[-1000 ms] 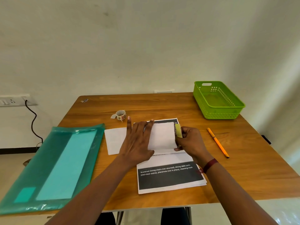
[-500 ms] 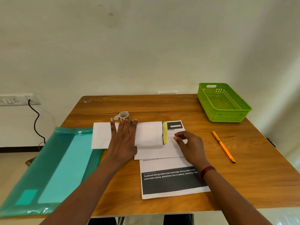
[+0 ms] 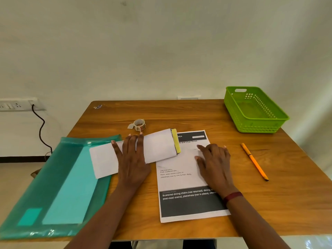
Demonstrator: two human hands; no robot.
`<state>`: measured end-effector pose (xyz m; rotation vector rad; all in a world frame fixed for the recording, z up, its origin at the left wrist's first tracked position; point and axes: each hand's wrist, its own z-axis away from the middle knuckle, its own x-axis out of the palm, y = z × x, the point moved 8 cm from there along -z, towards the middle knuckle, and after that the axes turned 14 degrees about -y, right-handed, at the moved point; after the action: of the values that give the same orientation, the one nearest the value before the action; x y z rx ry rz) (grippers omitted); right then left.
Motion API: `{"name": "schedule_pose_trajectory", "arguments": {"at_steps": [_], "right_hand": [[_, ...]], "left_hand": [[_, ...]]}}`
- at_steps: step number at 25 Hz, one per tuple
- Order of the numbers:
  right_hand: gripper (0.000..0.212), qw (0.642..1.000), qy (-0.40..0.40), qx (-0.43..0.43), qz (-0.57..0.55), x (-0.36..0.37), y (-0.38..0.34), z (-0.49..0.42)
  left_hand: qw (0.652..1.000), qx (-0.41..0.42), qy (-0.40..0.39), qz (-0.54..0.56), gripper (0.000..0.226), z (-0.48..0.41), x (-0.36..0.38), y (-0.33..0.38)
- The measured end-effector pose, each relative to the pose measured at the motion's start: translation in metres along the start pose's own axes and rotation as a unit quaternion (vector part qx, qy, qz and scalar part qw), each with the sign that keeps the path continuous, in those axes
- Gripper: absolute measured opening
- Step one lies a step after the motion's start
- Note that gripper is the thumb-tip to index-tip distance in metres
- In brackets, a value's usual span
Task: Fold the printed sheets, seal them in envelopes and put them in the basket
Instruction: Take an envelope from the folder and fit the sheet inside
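I see the left hand (image 3: 132,159) flat, fingers spread, pressing the white envelope (image 3: 156,147) onto the table (image 3: 179,112), gripping nothing. The right hand (image 3: 214,163) lies open, palm down, on the printed sheet (image 3: 181,169), just right of the envelope's yellow strip (image 3: 176,141). Green basket (image 3: 255,126) far right, empty; orange pen (image 3: 254,161) right; tape roll (image 3: 139,124) just behind envelope; teal folder (image 3: 59,186) left.

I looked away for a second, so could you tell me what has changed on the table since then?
The left hand slid the envelope leftward, partly onto the green folder. The right hand let go of its yellow-striped flap and now rests flat on the printed sheet. Tape roll, pen and basket stayed put.
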<state>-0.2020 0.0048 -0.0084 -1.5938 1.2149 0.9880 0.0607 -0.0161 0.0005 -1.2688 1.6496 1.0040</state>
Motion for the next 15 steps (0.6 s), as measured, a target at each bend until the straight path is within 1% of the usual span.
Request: {"name": "schedule_pose_trajectory", "arguments": {"at_steps": [2,4,6,8,9,12,15], "right_hand": [[0.023,0.995,0.063,0.071,-0.019,-0.02,0.013,0.003],[0.014,0.983,0.116,0.137,-0.049,-0.04,0.032,0.009],[0.016,0.964,0.141,0.2,-0.107,-0.055,0.055,0.017],[0.017,0.944,0.139,0.245,-0.172,-0.061,0.075,0.023],[0.02,0.937,0.137,0.245,-0.205,-0.061,0.081,0.024],[0.033,0.93,0.148,0.172,-0.291,-0.06,0.079,0.027],[0.043,0.928,0.145,0.14,-0.312,-0.053,0.077,0.03]], "left_hand": [[1.0,-0.001,-0.01,0.004,0.089,0.0,0.0,0.0],[1.0,0.002,-0.021,0.002,0.089,0.0,0.0,0.002],[1.0,0.003,-0.028,0.003,0.088,0.001,0.0,0.002],[0.999,0.003,-0.034,0.01,0.09,0.001,0.001,0.002],[0.999,0.004,-0.039,0.012,0.092,0.002,0.001,0.002],[0.998,0.008,-0.05,0.023,0.1,0.001,0.003,0.002],[0.998,0.01,-0.06,0.028,0.104,0.002,0.004,0.003]]}}
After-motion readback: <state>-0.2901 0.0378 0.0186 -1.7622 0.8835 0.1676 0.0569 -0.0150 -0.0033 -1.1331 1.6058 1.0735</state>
